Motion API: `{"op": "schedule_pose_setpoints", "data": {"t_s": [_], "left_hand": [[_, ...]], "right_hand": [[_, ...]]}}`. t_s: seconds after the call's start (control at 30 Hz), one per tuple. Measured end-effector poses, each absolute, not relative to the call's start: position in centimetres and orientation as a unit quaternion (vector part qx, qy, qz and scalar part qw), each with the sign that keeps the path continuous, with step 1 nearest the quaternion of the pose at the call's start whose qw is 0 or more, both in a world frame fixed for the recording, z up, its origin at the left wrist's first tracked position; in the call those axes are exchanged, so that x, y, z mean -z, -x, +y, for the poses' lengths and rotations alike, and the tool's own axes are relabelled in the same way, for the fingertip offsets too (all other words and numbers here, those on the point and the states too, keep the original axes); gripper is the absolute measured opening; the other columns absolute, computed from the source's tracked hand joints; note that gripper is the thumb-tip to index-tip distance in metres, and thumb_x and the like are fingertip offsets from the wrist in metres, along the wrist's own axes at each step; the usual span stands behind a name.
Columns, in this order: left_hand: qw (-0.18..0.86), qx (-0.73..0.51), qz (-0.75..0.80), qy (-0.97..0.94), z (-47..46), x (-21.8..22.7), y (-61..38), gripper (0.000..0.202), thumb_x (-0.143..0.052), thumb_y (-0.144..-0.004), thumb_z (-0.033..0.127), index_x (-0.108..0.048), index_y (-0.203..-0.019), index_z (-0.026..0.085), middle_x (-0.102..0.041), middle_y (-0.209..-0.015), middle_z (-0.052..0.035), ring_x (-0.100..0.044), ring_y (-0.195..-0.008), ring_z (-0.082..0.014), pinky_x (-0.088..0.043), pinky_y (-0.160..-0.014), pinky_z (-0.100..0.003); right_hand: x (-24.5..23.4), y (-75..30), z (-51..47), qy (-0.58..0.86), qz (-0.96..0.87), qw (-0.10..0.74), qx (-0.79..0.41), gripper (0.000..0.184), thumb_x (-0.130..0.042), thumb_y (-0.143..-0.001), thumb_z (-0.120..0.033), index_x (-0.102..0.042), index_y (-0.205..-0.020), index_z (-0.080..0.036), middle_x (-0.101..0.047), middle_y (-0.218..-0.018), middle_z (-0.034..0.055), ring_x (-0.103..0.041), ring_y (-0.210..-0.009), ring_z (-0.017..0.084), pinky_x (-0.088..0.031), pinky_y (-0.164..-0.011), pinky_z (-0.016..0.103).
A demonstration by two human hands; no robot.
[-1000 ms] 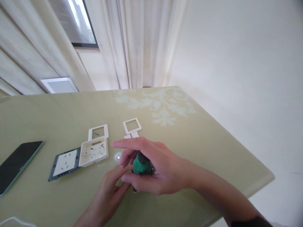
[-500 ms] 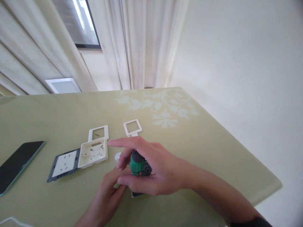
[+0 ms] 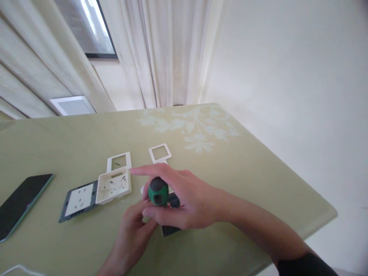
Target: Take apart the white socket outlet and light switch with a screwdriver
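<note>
Right of the open white box (image 3: 105,188), the right hand (image 3: 191,199) curls its fingers round a green-and-black handle (image 3: 158,193) (index finger stretched out), with a dark part (image 3: 171,230) just beside it. The left hand (image 3: 130,232), nearer than the box, has hidden fingertips, so its grip I cannot tell.

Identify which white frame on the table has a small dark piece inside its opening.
The left frame in the picture, behind the white box; the small dark piece sets it apart, as none shows inside the right frame.
</note>
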State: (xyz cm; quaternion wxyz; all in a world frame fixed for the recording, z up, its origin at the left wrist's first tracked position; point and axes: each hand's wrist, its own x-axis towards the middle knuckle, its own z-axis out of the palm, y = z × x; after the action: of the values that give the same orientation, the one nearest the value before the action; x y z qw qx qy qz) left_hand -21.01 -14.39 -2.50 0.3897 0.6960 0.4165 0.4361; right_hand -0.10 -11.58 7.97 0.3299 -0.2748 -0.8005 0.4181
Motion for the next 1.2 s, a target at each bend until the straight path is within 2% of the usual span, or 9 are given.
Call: {"op": "schedule_pose_setpoints", "data": {"t_s": [0.1, 0.17, 0.27, 0.37, 0.47, 0.6, 0.87, 1.07, 1.2], "left_hand": [[0.350, -0.433, 0.435, -0.708, -14.5, 3.1, 21.0, 0.032, -0.079, -0.099, 0.055, -0.089, -0.097, 0.024, -0.085, -0.083, -0.0018, -0.080, -0.070, -0.0231, -0.066, -0.061, -0.028], [0.303, -0.411, 0.429, -0.745, -14.6, 3.8, 21.4, 0.039, -0.080, -0.098, 0.060, -0.086, -0.117, 0.026, -0.087, -0.105, -0.0066, -0.083, -0.091, -0.0303, -0.071, -0.080, -0.040], [0.226, -0.331, 0.393, -0.828, -14.8, 4.9, 21.9, 0.068, -0.093, -0.084, 0.061, -0.075, -0.140, 0.030, -0.081, -0.134, -0.0120, -0.076, -0.123, -0.0422, -0.065, -0.104, -0.059], [0.196, -0.263, 0.379, -0.865, -15.1, 5.5, 22.1, 0.084, -0.098, -0.081, 0.047, -0.062, -0.155, 0.031, -0.073, -0.148, -0.0123, -0.068, -0.135, -0.0435, -0.061, -0.111, -0.061], [0.183, -0.250, 0.385, -0.869, -15.2, 5.3, 21.9, 0.080, -0.092, -0.085, 0.035, -0.057, -0.157, 0.031, -0.071, -0.148, -0.0106, -0.067, -0.135, -0.0400, -0.060, -0.112, -0.057], [0.170, -0.253, 0.371, -0.877, -15.2, 4.6, 21.7, 0.076, -0.088, -0.086, 0.030, -0.057, -0.155, 0.030, -0.072, -0.145, -0.0096, -0.068, -0.131, -0.0364, -0.061, -0.110, -0.051], [0.047, -0.238, 0.292, -0.925, -15.0, 4.4, 22.2, 0.077, -0.088, -0.093, 0.041, -0.055, -0.159, 0.021, -0.076, -0.143, -0.0127, -0.070, -0.127, -0.0371, -0.045, -0.122, -0.057], [0.188, -0.241, 0.342, -0.889, -15.3, 3.8, 22.0, 0.077, -0.088, -0.086, 0.026, -0.054, -0.154, 0.031, -0.070, -0.145, -0.0096, -0.065, -0.132, -0.0351, -0.058, -0.111, -0.049], [0.274, -0.244, 0.375, -0.851, -15.6, 4.0, 21.7, 0.085, -0.086, -0.076, 0.017, -0.052, -0.152, 0.035, -0.066, -0.144, -0.0085, -0.062, -0.134, -0.0365, -0.058, -0.113, -0.053]], "right_hand": [[-7.9, 0.0, -11.7, 0.274, -0.805, 0.321, -0.416, 0.063, -0.069, -0.108, -0.030, -0.045, -0.166, -0.026, -0.077, -0.121, 0.0049, -0.073, -0.099, 0.018, -0.057, -0.092, 0.032], [-7.8, -0.3, -11.7, 0.270, -0.803, 0.339, -0.408, 0.062, -0.069, -0.109, -0.030, -0.045, -0.166, -0.026, -0.077, -0.122, 0.0054, -0.073, -0.104, 0.019, -0.058, -0.096, 0.033], [-7.7, -1.1, -11.6, 0.252, -0.787, 0.405, -0.391, 0.065, -0.074, -0.108, -0.032, -0.045, -0.165, -0.025, -0.075, -0.122, 0.0060, -0.074, -0.109, 0.019, -0.059, -0.100, 0.034], [-8.0, -2.0, -11.4, 0.234, -0.769, 0.468, -0.368, 0.065, -0.077, -0.107, -0.029, -0.046, -0.164, -0.023, -0.074, -0.117, 0.0046, -0.075, -0.106, 0.017, -0.059, -0.100, 0.032], [-8.6, -2.7, -11.4, 0.234, -0.752, 0.502, -0.357, 0.063, -0.079, -0.105, -0.022, -0.050, -0.161, -0.023, -0.074, -0.115, 0.0035, -0.075, -0.103, 0.016, -0.060, -0.097, 0.031], [-9.2, -3.0, -11.2, 0.248, -0.731, 0.526, -0.356, 0.064, -0.082, -0.102, -0.019, -0.054, -0.159, -0.023, -0.075, -0.110, 0.0031, -0.075, -0.098, 0.016, -0.061, -0.093, 0.031], [-9.1, -2.9, -10.8, 0.252, -0.737, 0.510, -0.365, 0.064, -0.081, -0.102, -0.018, -0.052, -0.159, -0.024, -0.075, -0.110, 0.0020, -0.075, -0.100, 0.016, -0.062, -0.094, 0.031], [-9.3, -2.8, -10.8, 0.250, -0.737, 0.513, -0.361, 0.064, -0.082, -0.101, -0.017, -0.052, -0.158, -0.023, -0.075, -0.110, 0.0024, -0.075, -0.100, 0.016, -0.063, -0.095, 0.033], [-9.4, -2.5, -10.7, 0.256, -0.732, 0.520, -0.359, 0.062, -0.082, -0.102, -0.018, -0.054, -0.157, -0.023, -0.075, -0.109, 0.0024, -0.075, -0.098, 0.016, -0.063, -0.092, 0.033]]}}
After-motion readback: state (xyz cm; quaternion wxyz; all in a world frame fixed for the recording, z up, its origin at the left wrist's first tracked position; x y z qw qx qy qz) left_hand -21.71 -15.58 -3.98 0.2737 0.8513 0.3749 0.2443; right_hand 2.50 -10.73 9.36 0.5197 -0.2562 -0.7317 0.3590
